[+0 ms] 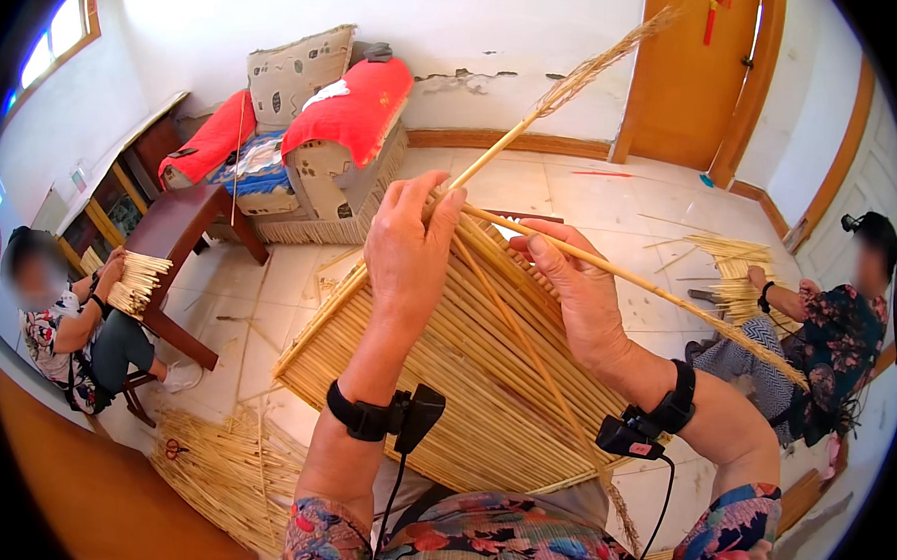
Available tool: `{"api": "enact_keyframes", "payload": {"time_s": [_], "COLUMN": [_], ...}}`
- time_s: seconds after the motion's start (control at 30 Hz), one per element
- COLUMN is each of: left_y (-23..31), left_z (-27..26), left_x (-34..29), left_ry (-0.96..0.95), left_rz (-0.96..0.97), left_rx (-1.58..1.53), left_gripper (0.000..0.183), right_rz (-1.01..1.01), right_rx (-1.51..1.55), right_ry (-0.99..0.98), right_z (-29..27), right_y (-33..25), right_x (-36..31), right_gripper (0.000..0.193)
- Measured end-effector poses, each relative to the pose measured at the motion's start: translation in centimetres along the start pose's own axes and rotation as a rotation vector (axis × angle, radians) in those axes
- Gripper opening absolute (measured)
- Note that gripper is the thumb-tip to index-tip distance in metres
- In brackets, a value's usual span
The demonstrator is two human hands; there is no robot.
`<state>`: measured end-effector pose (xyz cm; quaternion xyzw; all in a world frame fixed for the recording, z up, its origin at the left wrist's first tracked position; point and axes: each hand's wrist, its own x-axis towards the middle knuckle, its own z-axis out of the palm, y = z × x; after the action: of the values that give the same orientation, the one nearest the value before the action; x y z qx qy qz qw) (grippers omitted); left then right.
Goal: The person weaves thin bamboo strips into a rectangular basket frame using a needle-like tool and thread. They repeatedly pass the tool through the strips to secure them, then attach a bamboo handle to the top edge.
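Note:
A mat of straight yellow plant stalks lies slanted across my lap, its rows packed side by side. At its far corner my left hand is closed round the stalks where they cross. One feathery-topped stalk sticks up and away to the right from that grip. My right hand pinches a second plumed stalk between thumb and fingers; it runs from the left hand down to the right. A third, thinner stalk slants over the mat toward my waist. My left fingers partly hide the crossing.
Loose stalks with red-handled scissors lie at lower left. A person holds a stalk bundle beside a brown table. Another person works over stalks at right. Behind stands an armchair with red covers.

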<state>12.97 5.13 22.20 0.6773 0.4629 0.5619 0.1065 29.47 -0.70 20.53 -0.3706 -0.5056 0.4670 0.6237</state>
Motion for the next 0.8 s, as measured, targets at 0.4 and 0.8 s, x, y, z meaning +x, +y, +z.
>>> {"api": "enact_keyframes", "payload": {"time_s": [0.4,0.8], "left_y": [-0.7,-1.2], "left_z": [0.2,-1.5], "left_x": [0.4,-0.1], "left_ry": [0.015,-0.150], "left_rz": [-0.027,0.075], "left_rx": [-0.005,-0.083], "left_gripper": [0.017,0.034], "right_rz": [-0.881,-0.539], "right_rx": [-1.343,-1.335], "right_ry": [-0.187,-0.239], "right_z": [-1.0,-2.5], "right_y": [-5.4,-3.2], "right_x": [-2.4,-0.8], "right_gripper": [0.051,0.041]}}
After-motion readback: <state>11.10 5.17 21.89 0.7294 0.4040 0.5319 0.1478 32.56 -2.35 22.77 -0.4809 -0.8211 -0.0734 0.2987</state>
